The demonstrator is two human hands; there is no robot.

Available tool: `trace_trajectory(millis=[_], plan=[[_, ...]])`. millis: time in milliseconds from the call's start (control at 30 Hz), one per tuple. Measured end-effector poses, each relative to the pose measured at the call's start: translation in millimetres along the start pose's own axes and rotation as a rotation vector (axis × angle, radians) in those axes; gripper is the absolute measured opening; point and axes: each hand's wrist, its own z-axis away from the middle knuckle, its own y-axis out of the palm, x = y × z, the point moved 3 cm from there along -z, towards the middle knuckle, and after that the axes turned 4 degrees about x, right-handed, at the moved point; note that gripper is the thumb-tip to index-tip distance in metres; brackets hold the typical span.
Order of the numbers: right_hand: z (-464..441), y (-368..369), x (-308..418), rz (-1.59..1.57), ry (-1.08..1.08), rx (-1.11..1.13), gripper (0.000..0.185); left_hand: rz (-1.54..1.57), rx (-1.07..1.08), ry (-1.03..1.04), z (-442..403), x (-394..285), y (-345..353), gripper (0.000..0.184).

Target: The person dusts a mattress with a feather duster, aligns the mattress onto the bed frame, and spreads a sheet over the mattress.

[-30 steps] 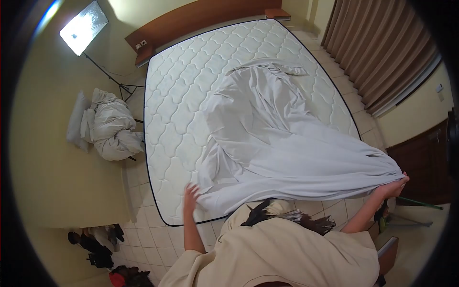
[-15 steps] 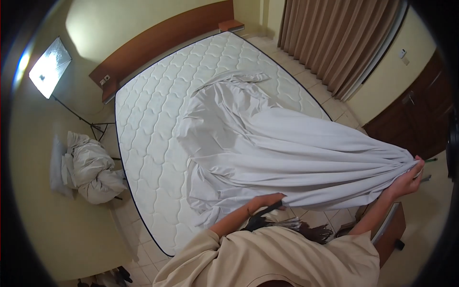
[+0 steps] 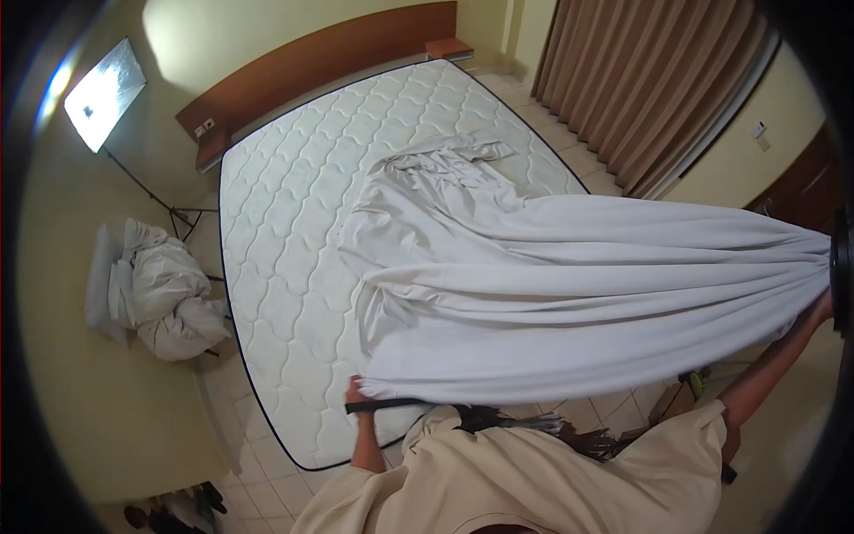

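A white bed sheet (image 3: 534, 294) lies bunched on the bare quilted mattress (image 3: 285, 267) and stretches taut to the right in long folds. My left hand (image 3: 356, 392) is closed at the sheet's near left corner, over the mattress's near side, with a black strip (image 3: 387, 405) running from it. Out at the right edge, my right hand (image 3: 824, 308) is raised at the gathered end of the sheet. A dark shape at the view's edge hides most of its fingers, but the folds draw together there.
A wooden headboard (image 3: 311, 67) stands behind the mattress. A lit lamp (image 3: 105, 93) on a tripod and a heap of white bedding (image 3: 169, 285) are at the left. Brown curtains (image 3: 649, 89) hang at the right, near a dark door (image 3: 805, 187).
My left hand has moved left along the sheet's near edge, over the mattress. My right hand has gone further right and slightly up, pulling the sheet longer and straighter.
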Motion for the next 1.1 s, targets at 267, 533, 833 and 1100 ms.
trace_trajectory(millis=[267, 533, 833, 1100], plan=[[78.9, 51.3, 59.7, -0.396, 0.370, 0.070, 0.037, 0.170, -0.857, -0.171, 33.1, 137.9, -234.9, 0.030], [547.3, 81.8, 75.0, -0.079, 0.745, 1.909, 0.103, 0.922, -0.863, -0.716, 117.2, 156.9, -235.7, 0.032], [652.7, -175.9, -112.7, 0.719, 1.680, 1.747, 0.062, 1.053, -0.680, -0.941, 182.5, 85.2, -185.4, 0.035], [714.4, 439.1, 95.4, -0.441, 1.355, 1.677, 0.059, 1.073, -0.134, -0.522, -206.7, 17.2, -51.5, 0.037]])
